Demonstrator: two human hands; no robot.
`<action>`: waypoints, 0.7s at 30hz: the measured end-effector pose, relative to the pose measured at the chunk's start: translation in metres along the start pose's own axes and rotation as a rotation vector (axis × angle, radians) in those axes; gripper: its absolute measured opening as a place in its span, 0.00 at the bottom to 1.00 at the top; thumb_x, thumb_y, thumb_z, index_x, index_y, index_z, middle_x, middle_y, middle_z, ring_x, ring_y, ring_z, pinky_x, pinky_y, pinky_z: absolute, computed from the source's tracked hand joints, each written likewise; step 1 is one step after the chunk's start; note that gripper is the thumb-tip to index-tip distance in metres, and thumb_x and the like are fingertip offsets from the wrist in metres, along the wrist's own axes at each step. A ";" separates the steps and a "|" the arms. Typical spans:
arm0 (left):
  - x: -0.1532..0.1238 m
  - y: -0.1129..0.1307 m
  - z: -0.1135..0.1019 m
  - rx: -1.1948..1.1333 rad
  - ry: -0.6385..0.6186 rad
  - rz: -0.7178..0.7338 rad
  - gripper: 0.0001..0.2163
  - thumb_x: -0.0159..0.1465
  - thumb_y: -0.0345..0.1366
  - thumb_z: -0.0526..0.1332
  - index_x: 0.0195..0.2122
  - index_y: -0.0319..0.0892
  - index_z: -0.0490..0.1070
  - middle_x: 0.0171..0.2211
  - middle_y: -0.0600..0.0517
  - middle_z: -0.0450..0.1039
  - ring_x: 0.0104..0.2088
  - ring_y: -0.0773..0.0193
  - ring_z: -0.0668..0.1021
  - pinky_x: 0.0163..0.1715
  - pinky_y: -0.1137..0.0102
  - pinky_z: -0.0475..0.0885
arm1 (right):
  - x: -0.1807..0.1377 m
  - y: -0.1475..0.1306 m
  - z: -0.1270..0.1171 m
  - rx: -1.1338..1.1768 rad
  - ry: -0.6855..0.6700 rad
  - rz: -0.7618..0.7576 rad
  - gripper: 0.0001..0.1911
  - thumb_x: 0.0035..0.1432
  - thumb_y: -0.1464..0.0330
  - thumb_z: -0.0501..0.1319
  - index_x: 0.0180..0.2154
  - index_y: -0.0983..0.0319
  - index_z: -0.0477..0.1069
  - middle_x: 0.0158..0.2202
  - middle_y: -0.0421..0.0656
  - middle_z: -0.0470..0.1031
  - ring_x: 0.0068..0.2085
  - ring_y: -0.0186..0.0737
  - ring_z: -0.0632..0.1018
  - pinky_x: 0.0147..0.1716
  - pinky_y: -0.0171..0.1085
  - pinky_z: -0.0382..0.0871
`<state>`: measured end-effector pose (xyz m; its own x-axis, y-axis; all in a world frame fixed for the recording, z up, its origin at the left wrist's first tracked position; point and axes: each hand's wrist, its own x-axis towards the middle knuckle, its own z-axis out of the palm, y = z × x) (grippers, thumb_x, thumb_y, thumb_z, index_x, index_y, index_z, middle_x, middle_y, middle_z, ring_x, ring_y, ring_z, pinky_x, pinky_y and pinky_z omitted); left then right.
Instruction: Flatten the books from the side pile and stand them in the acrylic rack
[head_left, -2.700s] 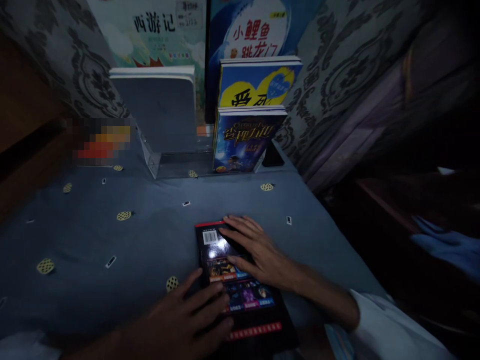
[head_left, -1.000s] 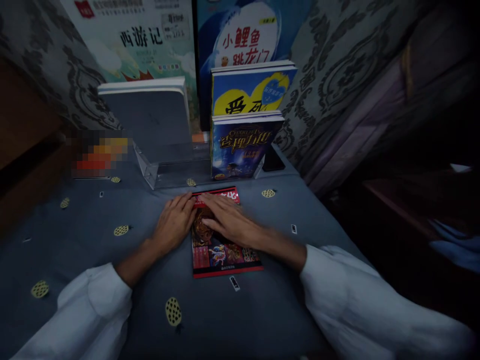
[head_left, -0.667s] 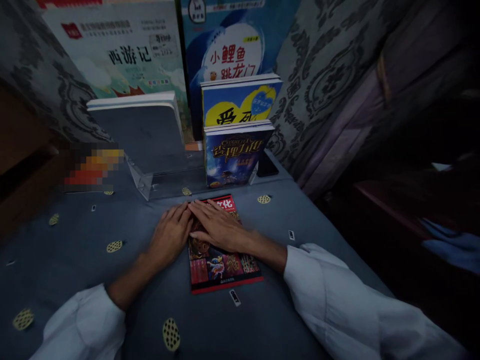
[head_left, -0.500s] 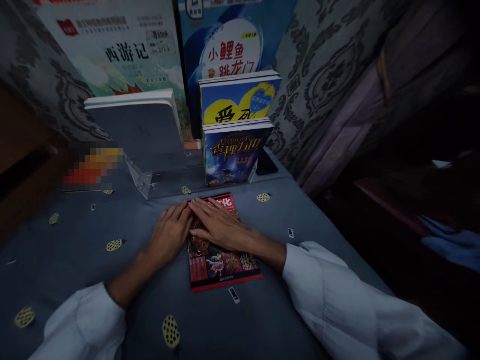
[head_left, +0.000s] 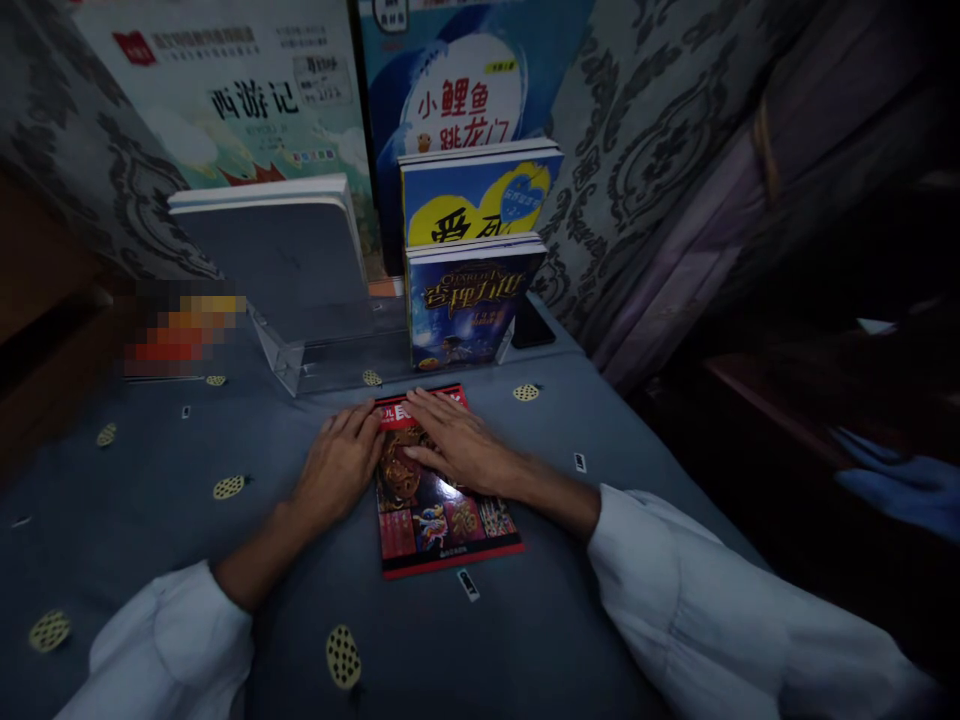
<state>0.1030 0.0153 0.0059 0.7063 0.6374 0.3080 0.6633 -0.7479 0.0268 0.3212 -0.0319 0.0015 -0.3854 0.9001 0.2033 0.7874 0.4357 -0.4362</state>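
A red and black book (head_left: 420, 520) with glossy pictures on its cover lies flat on the grey-blue cloth. My right hand (head_left: 465, 445) rests palm down across its upper right part, fingers stretched out and thumb apart. Along the book's upper left edge lies my left hand (head_left: 341, 455), its fingers extended and touching that side. Neither hand grasps the book. Part of the title and the right side of the cover are hidden under my right hand.
Behind the book, a clear acrylic stand (head_left: 289, 370) holds a grey-covered book (head_left: 285, 265), a dark blue book (head_left: 469, 310) and a blue-yellow book (head_left: 480, 200). Larger books (head_left: 247, 110) lean at the back. A dark phone-like object (head_left: 534, 328) lies right of the stand.
My right hand has slid to the right over the cover, away from my left hand, uncovering more of the title and picture. My left hand and the book have stayed in place.
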 end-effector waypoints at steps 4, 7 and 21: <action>0.000 0.000 0.000 0.018 -0.006 -0.002 0.14 0.74 0.34 0.50 0.53 0.38 0.72 0.61 0.39 0.72 0.55 0.47 0.76 0.52 0.52 0.72 | -0.011 0.011 -0.004 0.008 0.014 0.012 0.34 0.70 0.53 0.53 0.68 0.66 0.59 0.71 0.58 0.58 0.73 0.53 0.57 0.69 0.60 0.55; 0.000 0.000 0.000 0.039 -0.009 0.004 0.14 0.74 0.33 0.50 0.53 0.37 0.72 0.61 0.39 0.72 0.55 0.48 0.76 0.52 0.53 0.72 | -0.019 0.018 -0.007 0.010 0.031 0.029 0.33 0.71 0.54 0.53 0.68 0.67 0.60 0.71 0.59 0.58 0.72 0.53 0.58 0.69 0.60 0.54; 0.006 -0.009 0.000 -0.124 -0.027 0.045 0.14 0.73 0.35 0.50 0.55 0.41 0.70 0.61 0.40 0.72 0.60 0.48 0.74 0.57 0.50 0.72 | -0.018 0.042 -0.019 0.615 0.303 0.277 0.21 0.70 0.58 0.53 0.56 0.59 0.74 0.56 0.47 0.79 0.58 0.47 0.78 0.61 0.53 0.69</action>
<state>0.1012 0.0263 0.0073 0.7420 0.6066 0.2855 0.5968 -0.7916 0.1311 0.3703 -0.0295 -0.0036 0.0087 0.9779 0.2089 0.3903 0.1890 -0.9011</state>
